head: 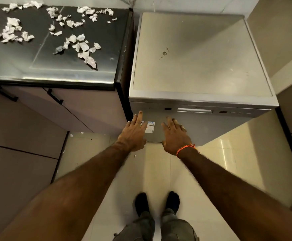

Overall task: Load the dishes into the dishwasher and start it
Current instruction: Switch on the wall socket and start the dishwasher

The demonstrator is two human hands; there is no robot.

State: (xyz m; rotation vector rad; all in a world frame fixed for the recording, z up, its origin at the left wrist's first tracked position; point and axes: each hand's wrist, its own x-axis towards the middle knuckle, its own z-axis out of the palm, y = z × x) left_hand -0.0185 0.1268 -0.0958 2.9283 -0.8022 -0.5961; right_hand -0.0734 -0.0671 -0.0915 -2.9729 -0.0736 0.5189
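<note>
The dishwasher point(200, 66), a silver freestanding unit, sits at about one o'clock in the head view, its door closed and its flat top bare apart from a small dark smudge. Along the upper edge of the door runs the control strip point(228, 112), with a recessed handle point(194, 110) near its middle and small buttons toward three o'clock.

Both arms reach forward from six o'clock. The left hand point(133, 134) hovers in front of the door's left side, its grip wide, fingers straight and spread, holding nothing; its fingertips point toward twelve o'clock, just below the control strip (whether they touch the door cannot be told). The right hand point(174, 136) lies just beside it toward three o'clock, likewise a wide, empty grip with fingers extended, an orange thread band point(185, 148) around the wrist. Between the two hands a white label sticker point(150, 126) shows on the door.

At ten o'clock stands a dark tabletop point(72, 66), strewn with crumpled paper scraps point(82, 47), above cabinet doors with black handles point(55, 96). At six o'clock, two dark shoes point(157, 202) stand on the pale tiled floor point(246, 162).
</note>
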